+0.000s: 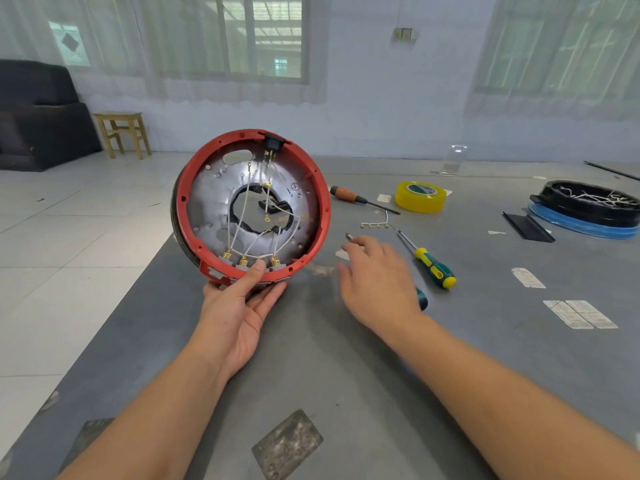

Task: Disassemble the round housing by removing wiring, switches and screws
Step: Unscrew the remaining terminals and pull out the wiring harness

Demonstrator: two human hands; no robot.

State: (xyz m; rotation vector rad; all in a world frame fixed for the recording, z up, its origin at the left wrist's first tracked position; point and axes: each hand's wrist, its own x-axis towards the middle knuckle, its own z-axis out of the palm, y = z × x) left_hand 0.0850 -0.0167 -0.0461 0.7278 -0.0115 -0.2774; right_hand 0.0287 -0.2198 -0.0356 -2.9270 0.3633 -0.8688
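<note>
A: Head view, surroundings first. What lies on the grey table point(346, 358)?

B: Three screwdrivers: one with a brown wooden handle point(349, 195), one with a yellow-and-green handle point(434, 268), and a third point(421, 299) of which only a teal handle tip shows, the right wrist covering the rest. Also one roll of yellow tape point(420, 197), one loose wire with four brass terminals point(375, 223), one small dark part point(349, 236) just off the fingertips, and one black round tray point(588, 206) on a blue ring at far right, holding white wires.

A: And beyond the table?

B: One wooden stool point(123, 133) and one dark sofa point(38, 116) on the tiled floor, before curtained windows.

A: Where is the round housing point(251, 206)?

B: Held up on edge over the table's left part, its open side facing the camera. Red rim, metal plate inside, central opening. White wires point(242, 216) cross the opening down to three grey switches point(244, 263) at the bottom rim; one black socket point(274, 142) sits at the top.

A: The grip?

B: The left hand point(239, 306) holds the housing's lower edge from below, thumb pressed against the middle switch, fingers curled beneath the rim. The housing stands directly above that hand.

A: The other hand?

B: The right hand point(375, 275) hovers palm down over the table, just right of the housing, fingers relaxed, grasping nothing.
</note>
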